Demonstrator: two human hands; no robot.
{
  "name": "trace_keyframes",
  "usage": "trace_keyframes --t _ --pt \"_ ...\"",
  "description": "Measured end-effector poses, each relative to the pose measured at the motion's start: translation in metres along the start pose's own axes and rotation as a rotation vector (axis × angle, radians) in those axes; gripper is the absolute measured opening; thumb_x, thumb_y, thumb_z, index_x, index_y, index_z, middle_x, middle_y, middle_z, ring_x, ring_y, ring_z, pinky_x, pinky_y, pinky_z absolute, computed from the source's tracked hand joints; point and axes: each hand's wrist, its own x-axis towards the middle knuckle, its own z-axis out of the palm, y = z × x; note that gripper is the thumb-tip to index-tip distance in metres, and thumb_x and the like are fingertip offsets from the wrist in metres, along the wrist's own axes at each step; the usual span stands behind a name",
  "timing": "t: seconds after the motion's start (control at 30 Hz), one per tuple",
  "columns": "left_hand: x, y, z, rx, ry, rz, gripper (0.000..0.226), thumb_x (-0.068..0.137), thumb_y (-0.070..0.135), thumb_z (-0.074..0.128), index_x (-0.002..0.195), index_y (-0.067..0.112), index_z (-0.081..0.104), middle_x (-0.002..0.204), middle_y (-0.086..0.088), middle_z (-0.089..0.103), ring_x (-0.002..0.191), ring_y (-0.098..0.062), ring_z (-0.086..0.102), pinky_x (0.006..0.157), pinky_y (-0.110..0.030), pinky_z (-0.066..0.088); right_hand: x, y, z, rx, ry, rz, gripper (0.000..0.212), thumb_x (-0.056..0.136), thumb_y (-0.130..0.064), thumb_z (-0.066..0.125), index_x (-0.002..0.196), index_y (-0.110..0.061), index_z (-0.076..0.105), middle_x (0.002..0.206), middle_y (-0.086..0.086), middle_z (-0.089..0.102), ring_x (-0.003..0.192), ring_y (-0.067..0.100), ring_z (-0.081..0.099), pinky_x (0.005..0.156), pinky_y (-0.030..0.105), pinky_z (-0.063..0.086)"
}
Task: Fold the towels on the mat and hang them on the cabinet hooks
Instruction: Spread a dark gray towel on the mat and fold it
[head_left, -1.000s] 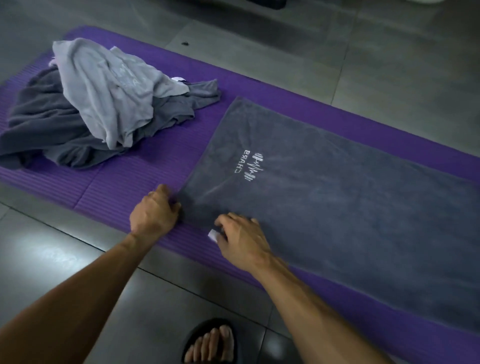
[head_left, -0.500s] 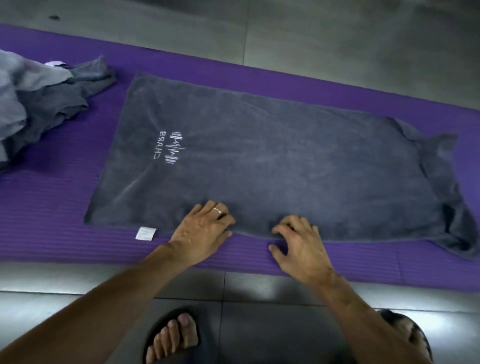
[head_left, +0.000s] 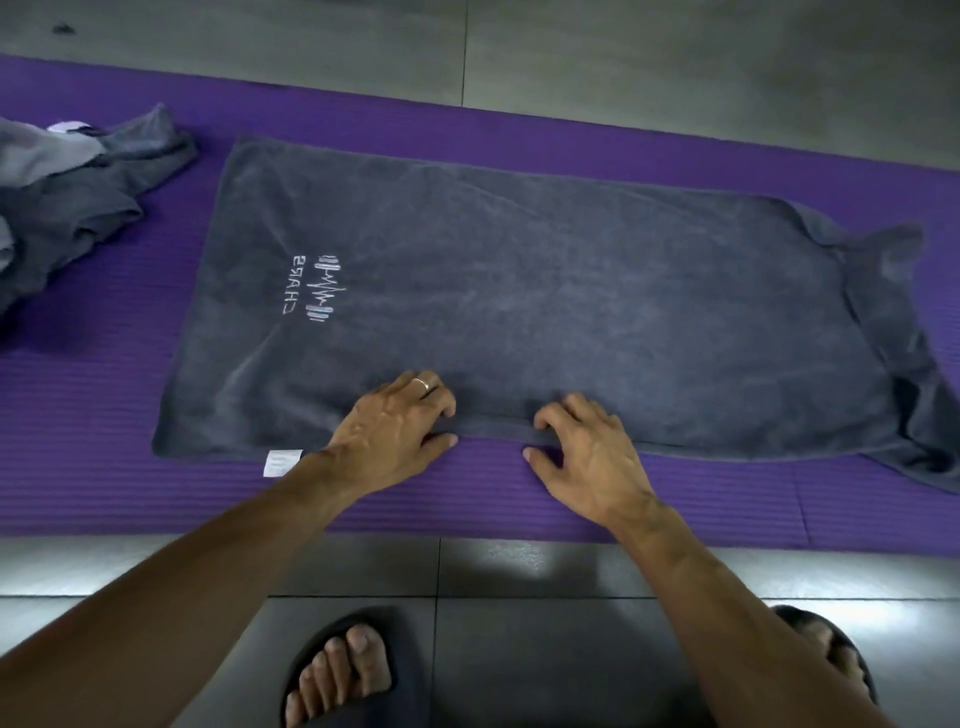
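Observation:
A dark grey towel (head_left: 545, 301) with a white logo lies spread flat on the purple mat (head_left: 104, 478), its right end rumpled. My left hand (head_left: 389, 431) and my right hand (head_left: 587, 452) sit side by side at the middle of the towel's near edge. Each hand pinches that edge, fingers curled on top and thumb under the hem. A white label (head_left: 280, 461) sticks out at the towel's near left corner. The cabinet hooks are out of view.
A heap of more grey towels (head_left: 67, 192) lies on the mat's left end. Grey floor tiles (head_left: 519, 597) surround the mat. My two feet in dark sandals (head_left: 343, 670) stand on the tiles just below the mat's near edge.
My hands moved from the towel's near left corner to the middle of its near edge. Their fingers, flatter half a second ago, now curl and pinch the hem.

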Motion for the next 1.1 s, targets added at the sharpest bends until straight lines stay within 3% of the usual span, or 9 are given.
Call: trace_keyframes --t 0.1,0.2,0.3,0.43,0.6,0.73,0.87,0.97,1.1 --pt "0.004 0.000 -0.002 -0.082 0.010 -0.052 0.022 0.081 0.029 0.074 0.096 0.018 0.064 0.098 0.003 0.059 0.096 -0.016 0.059 0.076 -0.029 0.052 0.004 0.000 -0.007 0.122 -0.034 0.054 0.025 0.084 -0.027 0.070 0.105 -0.020 0.060 0.099 -0.009 0.055 0.097 0.016 0.056 0.091 0.036 0.045" --pt "0.002 0.001 -0.007 -0.110 0.008 -0.058 0.009 0.084 0.026 0.071 0.091 0.022 0.068 0.092 0.006 0.060 0.093 -0.013 0.060 0.075 -0.026 0.049 0.008 0.002 -0.014 0.174 -0.085 0.047 0.014 0.085 -0.018 0.070 0.095 -0.021 0.062 0.089 -0.012 0.052 0.085 0.011 0.055 0.088 0.038 0.048" --pt "-0.010 0.002 -0.010 -0.127 -0.028 -0.023 0.007 0.083 0.020 0.072 0.089 0.023 0.072 0.089 0.008 0.061 0.088 -0.012 0.062 0.074 -0.028 0.053 -0.001 0.004 -0.016 0.128 -0.137 0.007 0.005 0.089 -0.021 0.066 0.094 -0.020 0.068 0.088 -0.008 0.052 0.087 0.013 0.054 0.086 0.037 0.047" --pt "-0.034 0.006 -0.001 0.080 -0.010 0.101 0.020 0.071 0.009 0.075 0.087 0.021 0.071 0.085 0.004 0.062 0.081 -0.019 0.060 0.071 -0.034 0.051 -0.014 -0.006 -0.016 -0.089 -0.157 -0.072 0.022 0.091 -0.030 0.053 0.099 -0.023 0.072 0.099 -0.003 0.060 0.103 0.021 0.055 0.088 0.037 0.039" --pt "-0.065 -0.003 -0.009 0.311 0.132 -0.206 0.028 0.073 0.022 0.057 0.096 0.012 0.067 0.100 -0.009 0.061 0.089 -0.030 0.053 0.074 -0.041 0.039 0.001 -0.061 -0.005 -0.191 -0.134 -0.217 0.039 0.086 -0.044 0.058 0.118 -0.021 0.061 0.114 0.002 0.058 0.108 0.025 0.054 0.091 0.040 0.039" --pt "-0.094 -0.037 -0.032 0.346 0.120 -0.421 0.033 0.069 0.022 0.062 0.100 0.012 0.063 0.104 -0.013 0.059 0.093 -0.036 0.053 0.073 -0.044 0.040 0.016 -0.116 0.027 -0.156 -0.117 -0.331 0.038 0.079 -0.038 0.069 0.111 -0.018 0.064 0.108 0.006 0.058 0.101 0.028 0.057 0.084 0.042 0.045" --pt "-0.124 -0.063 -0.051 0.369 0.000 -0.293 0.024 0.066 0.008 0.056 0.087 0.012 0.068 0.091 -0.009 0.063 0.080 -0.033 0.060 0.063 -0.040 0.050 0.022 -0.136 0.041 -0.127 -0.084 -0.311 0.026 0.076 -0.031 0.071 0.096 -0.015 0.067 0.098 0.006 0.058 0.090 0.028 0.059 0.077 0.042 0.050" --pt "-0.122 -0.062 -0.062 0.339 -0.074 -0.221 0.034 0.069 0.023 0.046 0.091 0.014 0.070 0.095 -0.006 0.064 0.083 -0.028 0.061 0.067 -0.036 0.050 0.023 -0.129 0.037 -0.117 -0.116 -0.357 0.027 0.081 -0.032 0.065 0.102 -0.015 0.066 0.103 0.005 0.057 0.095 0.027 0.058 0.082 0.041 0.047" --pt "-0.086 -0.038 -0.064 0.285 -0.199 -0.064 0.044 0.068 0.035 0.053 0.106 0.017 0.066 0.108 -0.004 0.061 0.094 -0.023 0.059 0.076 -0.036 0.051 0.025 -0.103 0.008 -0.155 -0.202 -0.406 0.032 0.089 -0.033 0.055 0.115 -0.016 0.060 0.116 0.005 0.054 0.110 0.026 0.054 0.093 0.039 0.040"
